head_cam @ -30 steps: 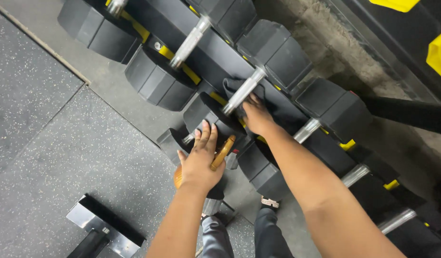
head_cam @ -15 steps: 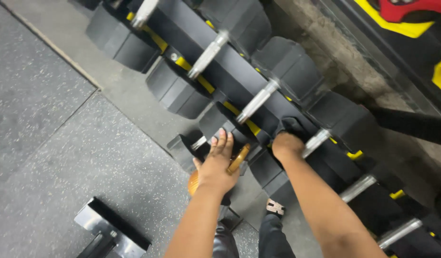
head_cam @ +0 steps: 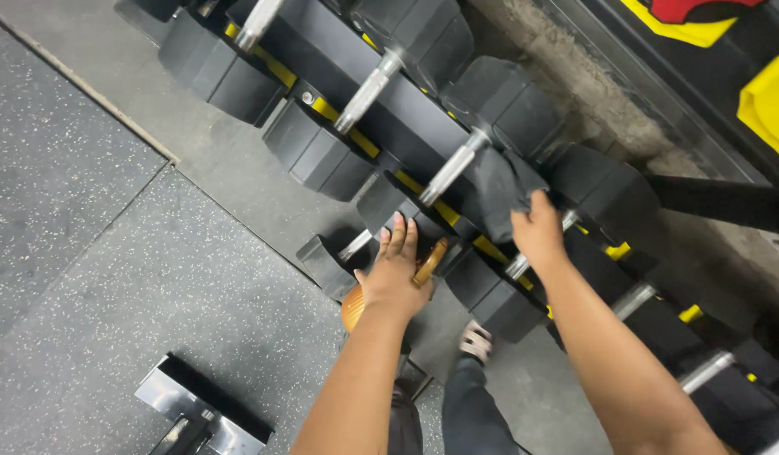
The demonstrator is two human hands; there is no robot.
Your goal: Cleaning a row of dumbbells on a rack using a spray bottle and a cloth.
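My right hand [head_cam: 539, 229] grips a dark grey cloth [head_cam: 496, 187] and presses it on the rack between two dumbbells, beside a steel dumbbell handle [head_cam: 453, 168]. My left hand [head_cam: 391, 273] lies flat on a black hexagonal dumbbell head [head_cam: 395, 206], fingers together, and holds an amber spray bottle [head_cam: 352, 308] whose nozzle [head_cam: 429, 261] sticks out past the thumb. The black dumbbell rack with yellow trim [head_cam: 362, 145] runs diagonally from top left to bottom right.
Several black hex dumbbells with steel handles fill the rack. Speckled rubber floor tiles [head_cam: 128, 278] lie to the left. A black metal stand foot [head_cam: 200, 413] sits at bottom left. My shoe [head_cam: 475, 340] and trouser legs show below. Yellow equipment [head_cam: 769, 97] is at top right.
My right hand has drawn the cloth up and to the right, from the low rack rail to the space beside the dumbbell handle. My left hand stays on the dumbbell head.
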